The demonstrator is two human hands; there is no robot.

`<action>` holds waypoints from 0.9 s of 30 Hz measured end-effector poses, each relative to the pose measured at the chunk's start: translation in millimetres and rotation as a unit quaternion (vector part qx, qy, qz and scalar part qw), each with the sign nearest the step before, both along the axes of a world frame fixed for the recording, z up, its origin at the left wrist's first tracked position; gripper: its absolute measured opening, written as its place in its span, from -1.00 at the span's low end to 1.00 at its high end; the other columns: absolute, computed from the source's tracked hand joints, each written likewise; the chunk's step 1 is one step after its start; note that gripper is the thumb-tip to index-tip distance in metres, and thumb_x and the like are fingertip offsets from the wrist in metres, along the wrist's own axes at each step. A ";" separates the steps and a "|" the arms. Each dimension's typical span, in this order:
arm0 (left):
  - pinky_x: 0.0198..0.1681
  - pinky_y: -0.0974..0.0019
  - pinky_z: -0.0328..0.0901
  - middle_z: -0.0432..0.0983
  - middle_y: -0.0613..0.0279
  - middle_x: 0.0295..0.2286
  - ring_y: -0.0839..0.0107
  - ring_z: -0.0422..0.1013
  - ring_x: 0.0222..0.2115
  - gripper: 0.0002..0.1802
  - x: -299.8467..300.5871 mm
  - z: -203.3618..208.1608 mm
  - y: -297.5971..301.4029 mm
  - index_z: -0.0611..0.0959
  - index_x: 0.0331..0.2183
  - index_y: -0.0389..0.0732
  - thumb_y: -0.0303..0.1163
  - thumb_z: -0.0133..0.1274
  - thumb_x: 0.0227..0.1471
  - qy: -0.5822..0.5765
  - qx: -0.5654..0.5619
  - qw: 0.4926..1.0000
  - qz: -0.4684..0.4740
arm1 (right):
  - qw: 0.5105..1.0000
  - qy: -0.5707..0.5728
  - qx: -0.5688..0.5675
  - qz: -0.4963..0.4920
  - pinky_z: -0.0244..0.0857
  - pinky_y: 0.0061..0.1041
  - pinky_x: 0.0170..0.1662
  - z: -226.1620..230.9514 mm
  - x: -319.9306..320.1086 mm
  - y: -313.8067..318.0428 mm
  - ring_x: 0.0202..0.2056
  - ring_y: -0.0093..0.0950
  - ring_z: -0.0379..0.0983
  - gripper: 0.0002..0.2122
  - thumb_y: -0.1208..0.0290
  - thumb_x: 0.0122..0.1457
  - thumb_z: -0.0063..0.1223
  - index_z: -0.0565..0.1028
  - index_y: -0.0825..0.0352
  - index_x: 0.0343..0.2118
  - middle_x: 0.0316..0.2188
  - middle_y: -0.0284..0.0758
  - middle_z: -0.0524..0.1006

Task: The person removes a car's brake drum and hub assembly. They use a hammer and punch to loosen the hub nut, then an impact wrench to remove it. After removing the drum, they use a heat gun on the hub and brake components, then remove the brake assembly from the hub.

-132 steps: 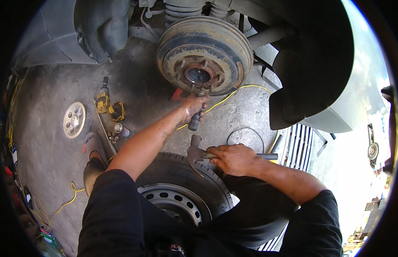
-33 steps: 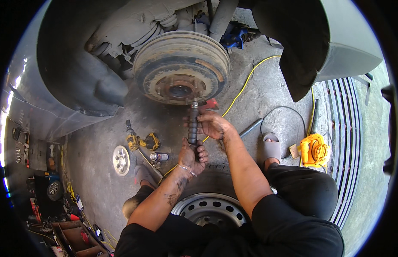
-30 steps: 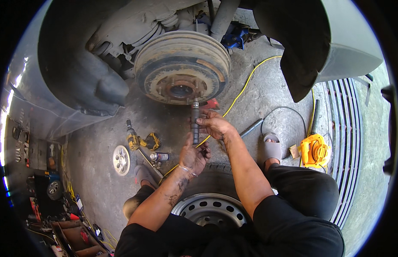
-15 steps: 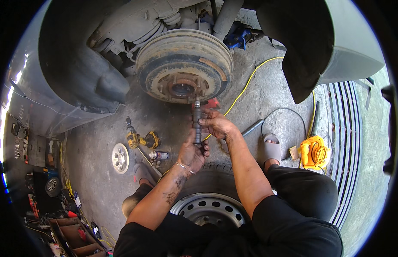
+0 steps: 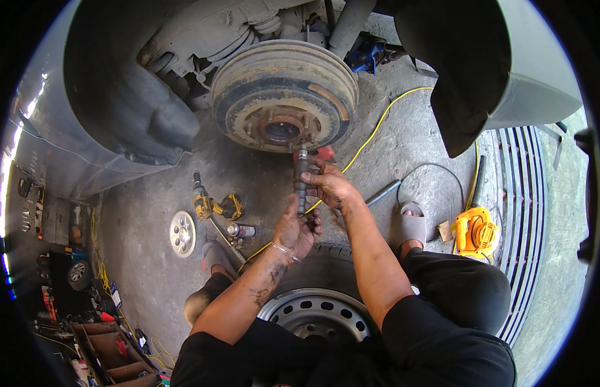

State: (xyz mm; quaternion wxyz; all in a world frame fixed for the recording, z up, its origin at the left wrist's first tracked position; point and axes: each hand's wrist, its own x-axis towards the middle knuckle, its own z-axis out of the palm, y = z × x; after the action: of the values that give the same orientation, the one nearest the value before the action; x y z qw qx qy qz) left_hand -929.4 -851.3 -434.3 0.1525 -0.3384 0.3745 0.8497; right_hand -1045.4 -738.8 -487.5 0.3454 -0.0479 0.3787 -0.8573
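Note:
A rusty brake drum (image 5: 284, 97) hangs in the open wheel well, with bare studs around its hub. Up against a stud at the drum's lower right is a dark cylindrical hand tool (image 5: 302, 168) with a metal tip, held roughly in line with my forearms. My right hand (image 5: 331, 186) grips its middle from the right, thumb and fingers closed on it. Lower down, my left hand (image 5: 296, 233) has its fingers curled about the tool's near end; its exact grip is partly hidden. A red object (image 5: 326, 154) shows behind the tool, mostly covered.
Between my legs lies a wheel with its tyre (image 5: 316, 306). Left on the floor are a yellow cordless impact wrench (image 5: 203, 205), a spray can (image 5: 240, 230) and a silver hubcap (image 5: 182, 233). An orange blower (image 5: 477, 231) stands right, near a floor grate (image 5: 522, 193). A yellow cord (image 5: 371, 142) crosses the floor.
The view has shifted slightly, so the drum and floor items sit a little further right. Both hands keep their hold on the tool, which stays at the stud.

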 end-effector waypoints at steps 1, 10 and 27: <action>-0.48 0.43 0.22 0.37 0.34 -0.52 0.49 0.28 -0.54 -0.55 -0.2 -2.7 3.3 0.45 -0.22 -0.13 0.09 -0.16 0.32 0.041 -0.042 0.998 0.016 | 0.998 0.031 0.039 -0.023 0.45 -0.27 0.00 1.0 0.6 -5.1 0.03 -0.29 0.49 -0.43 0.31 0.19 0.23 0.26 0.33 0.21 -0.05 -0.17 0.52; -0.47 0.47 0.18 0.33 0.36 -0.50 0.51 0.27 -0.53 -0.57 7.1 -4.1 -17.9 0.46 -0.22 -0.12 0.08 -0.02 0.25 0.012 0.227 0.972 -0.062 | 0.987 -0.051 -0.145 0.037 0.45 -0.32 -0.07 4.9 -4.6 1.5 -0.15 -0.42 0.50 -0.35 0.35 0.10 0.35 0.26 0.33 0.21 -0.12 -0.29 0.50; -0.52 0.44 0.16 0.33 0.39 -0.50 0.52 0.26 -0.53 -0.62 5.5 -2.2 -5.1 0.48 -0.22 -0.06 0.05 0.09 0.20 -0.009 0.056 0.998 -0.022 | 0.997 -0.041 -0.066 0.011 0.47 -0.28 -0.10 -8.9 -5.4 -1.8 -0.13 -0.36 0.54 -0.48 0.46 0.14 0.24 0.31 0.33 0.15 -0.08 -0.21 0.55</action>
State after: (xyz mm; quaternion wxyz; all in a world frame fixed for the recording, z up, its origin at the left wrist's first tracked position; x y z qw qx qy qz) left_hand -923.9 -856.4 -436.5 0.1929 -0.3292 0.3324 0.8625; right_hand -1050.8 -740.5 -496.3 0.3659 -0.0391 0.3065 -0.8779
